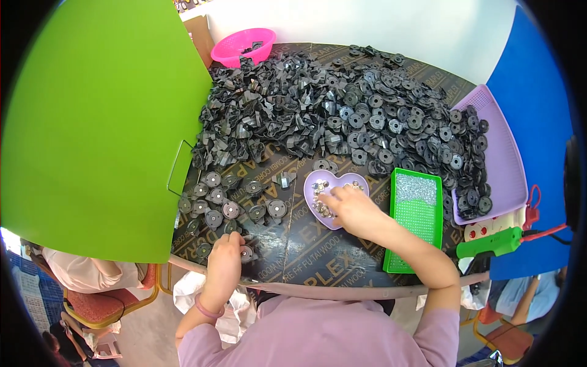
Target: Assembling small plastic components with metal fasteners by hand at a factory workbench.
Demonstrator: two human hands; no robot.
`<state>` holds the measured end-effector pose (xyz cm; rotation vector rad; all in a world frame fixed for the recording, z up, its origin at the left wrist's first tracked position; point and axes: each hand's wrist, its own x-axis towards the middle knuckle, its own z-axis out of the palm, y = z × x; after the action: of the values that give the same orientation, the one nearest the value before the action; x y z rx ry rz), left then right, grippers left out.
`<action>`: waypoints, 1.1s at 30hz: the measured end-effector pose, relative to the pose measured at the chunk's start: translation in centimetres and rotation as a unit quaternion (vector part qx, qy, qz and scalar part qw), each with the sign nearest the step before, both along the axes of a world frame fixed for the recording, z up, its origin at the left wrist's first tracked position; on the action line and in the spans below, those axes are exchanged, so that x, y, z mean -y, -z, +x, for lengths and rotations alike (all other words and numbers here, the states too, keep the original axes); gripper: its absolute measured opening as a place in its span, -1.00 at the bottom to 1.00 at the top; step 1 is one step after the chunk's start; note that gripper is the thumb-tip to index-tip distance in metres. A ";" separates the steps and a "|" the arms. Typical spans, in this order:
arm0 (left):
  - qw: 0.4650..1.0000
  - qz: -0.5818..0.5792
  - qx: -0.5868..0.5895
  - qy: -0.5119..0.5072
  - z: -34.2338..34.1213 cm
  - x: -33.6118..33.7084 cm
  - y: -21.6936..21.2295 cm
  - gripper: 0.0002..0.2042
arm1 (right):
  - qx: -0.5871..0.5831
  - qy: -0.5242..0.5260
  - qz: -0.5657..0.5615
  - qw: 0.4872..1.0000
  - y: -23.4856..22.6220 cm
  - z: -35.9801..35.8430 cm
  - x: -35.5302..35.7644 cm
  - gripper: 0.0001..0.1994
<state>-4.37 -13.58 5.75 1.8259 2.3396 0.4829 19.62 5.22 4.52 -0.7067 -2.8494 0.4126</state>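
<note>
My left hand (pixel 225 254) is closed near the table's front edge, its fingertips down on a round black plastic part (pixel 246 254). Behind it lies a loose group of similar black parts (pixel 214 218), several with a silvery disc in the middle. My right hand (pixel 351 211) reaches into a purple heart-shaped dish (pixel 335 225) of small shiny metal pieces (pixel 323 207). Its fingers are bent together among the pieces; whatever lies between the fingertips is too small to make out.
A large heap of black parts (pixel 275 104) covers the table's far side. To the right stand a green tray (pixel 417 226) with small clear pieces, a purple basket (pixel 507 159) and a green tool (pixel 489 244) with a red cable. A pink basket (pixel 229 49) sits at the back.
</note>
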 end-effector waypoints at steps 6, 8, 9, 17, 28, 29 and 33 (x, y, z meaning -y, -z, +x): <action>0.996 0.060 -0.016 0.068 1.0 -3.6 -3.1 -0.86 | 0.003 -0.034 -0.023 0.999 2.4 -0.1 -0.6 -0.78; 0.991 0.055 -0.004 0.118 1.0 -7.9 -2.8 -0.80 | -0.006 -0.024 -0.022 0.999 2.5 0.6 -0.9 -0.79; 0.987 0.068 -0.027 0.143 0.9 -9.9 -2.1 -0.75 | 0.007 0.003 -0.020 1.000 2.3 0.6 -1.3 -0.83; 0.963 -0.051 -0.131 0.231 1.4 -18.4 2.4 -0.80 | -0.188 0.189 -0.243 0.933 -0.5 1.8 -2.2 -0.93; 0.970 -0.069 -0.070 0.224 4.9 -12.9 -0.1 -0.58 | -0.268 0.202 -0.247 0.909 -0.4 2.8 -3.3 -0.79; 0.965 -0.081 -0.073 0.239 5.1 -12.7 0.1 -0.57 | -0.268 0.176 -0.220 0.921 -0.4 2.8 -3.3 -0.80; 0.963 -0.067 -0.132 0.224 4.9 -13.9 2.3 -0.56 | -0.263 0.228 -0.326 0.879 -1.5 2.5 -3.0 -0.92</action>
<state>0.51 0.34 3.43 2.3730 1.9369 0.0220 22.16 8.24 6.02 -1.1226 -1.9254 1.2736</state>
